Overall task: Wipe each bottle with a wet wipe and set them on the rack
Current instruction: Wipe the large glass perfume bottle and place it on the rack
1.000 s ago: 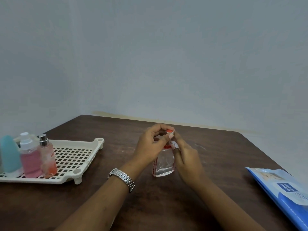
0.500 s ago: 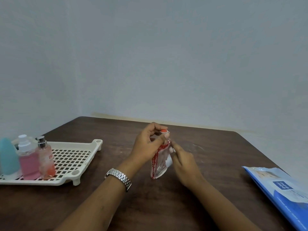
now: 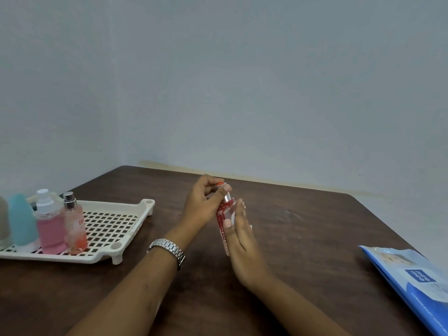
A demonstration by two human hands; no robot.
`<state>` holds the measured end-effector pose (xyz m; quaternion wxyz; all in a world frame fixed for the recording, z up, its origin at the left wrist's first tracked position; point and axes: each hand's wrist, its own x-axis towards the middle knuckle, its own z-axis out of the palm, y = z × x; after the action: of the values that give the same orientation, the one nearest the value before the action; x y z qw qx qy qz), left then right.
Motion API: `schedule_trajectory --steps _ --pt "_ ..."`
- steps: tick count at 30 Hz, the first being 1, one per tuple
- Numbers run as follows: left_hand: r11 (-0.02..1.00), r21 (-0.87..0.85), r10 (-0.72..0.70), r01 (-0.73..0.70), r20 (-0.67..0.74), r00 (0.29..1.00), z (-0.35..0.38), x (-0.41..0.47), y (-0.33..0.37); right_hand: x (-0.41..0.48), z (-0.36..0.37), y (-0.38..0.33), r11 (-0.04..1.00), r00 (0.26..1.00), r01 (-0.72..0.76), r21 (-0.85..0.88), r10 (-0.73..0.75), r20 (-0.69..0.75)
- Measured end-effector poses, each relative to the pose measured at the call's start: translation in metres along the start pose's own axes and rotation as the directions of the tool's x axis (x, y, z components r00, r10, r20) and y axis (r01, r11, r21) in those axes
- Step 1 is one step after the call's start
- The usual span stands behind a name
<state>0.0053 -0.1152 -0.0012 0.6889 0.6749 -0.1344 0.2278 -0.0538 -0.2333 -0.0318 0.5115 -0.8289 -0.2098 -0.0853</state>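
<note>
One dark wooden table carries everything. At its left sits the white slotted rack, and at the right edge lies a blue pack of wipes, well apart from the hands. On the rack's far left stand a blue bottle, a pink spray bottle and a small orange-tinted one, close together.

At the table's middle, raised and tilted, is the red-patterned bottle, not yet on the rack. The left hand pinches its neck just under the orange cap. The right hand lies flat along the far face, fingers straight, thumb tip on the near side. The wet wipe shows only as white slivers past those fingers, so it is probably pressed between palm and glass.

To wipe well, the left pinch should stay firm at the neck while the flat hand strokes the full length, then the bottle gets turned for the narrow edges, base and cap.
</note>
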Motion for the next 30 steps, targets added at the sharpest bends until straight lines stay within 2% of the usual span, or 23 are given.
schedule_trajectory --steps 2,4,9,11,13,15,18,21,24,26,30 --pt "0.999 -0.032 -0.024 0.024 -0.008 1.0 -0.002 0.0 0.0 0.003 -0.005 0.003 0.996 0.995 -0.095 0.005 0.094 0.029" --pt "0.998 -0.063 -0.027 0.027 -0.006 1.0 -0.001 0.0 0.0 0.005 -0.004 0.002 0.992 0.991 -0.129 0.007 0.129 0.022" --pt "0.989 -0.128 -0.071 0.067 -0.024 0.997 0.001 0.002 -0.003 0.006 0.018 -0.01 0.994 0.996 0.073 -0.075 -0.076 -0.04" --pt "0.986 -0.145 -0.084 0.078 -0.036 0.996 0.0 0.003 -0.005 0.003 0.02 -0.008 0.969 0.987 0.151 -0.196 -0.157 -0.018" --pt "0.994 -0.092 -0.067 0.062 -0.053 0.996 -0.002 0.002 -0.006 0.001 0.018 -0.002 0.936 0.983 0.176 -0.305 -0.181 0.013" --pt "0.997 -0.047 -0.068 0.063 -0.096 0.993 -0.006 0.002 -0.008 0.001 0.015 0.004 0.926 0.99 0.144 -0.35 -0.132 0.056" --pt "0.991 -0.079 -0.117 0.105 -0.152 0.981 -0.012 0.002 -0.011 0.003 0.007 0.01 0.935 0.994 0.034 -0.354 0.005 0.11" --pt "0.989 -0.074 -0.14 0.13 -0.165 0.976 -0.014 0.002 -0.016 0.009 0.002 0.015 0.943 0.991 -0.078 -0.323 0.108 0.076" --pt "0.988 -0.081 -0.139 0.128 -0.146 0.979 -0.01 0.002 -0.015 0.016 0.002 0.015 0.939 0.989 -0.133 -0.318 0.148 0.022" --pt "0.988 -0.094 -0.13 0.119 -0.119 0.984 -0.009 0.002 -0.014 0.019 0.004 0.01 0.944 0.995 -0.09 -0.319 0.097 0.006" --pt "0.991 -0.045 -0.126 0.123 -0.069 0.99 -0.006 -0.001 -0.016 0.016 0.007 0.001 0.896 0.99 0.132 -0.423 -0.138 0.017"
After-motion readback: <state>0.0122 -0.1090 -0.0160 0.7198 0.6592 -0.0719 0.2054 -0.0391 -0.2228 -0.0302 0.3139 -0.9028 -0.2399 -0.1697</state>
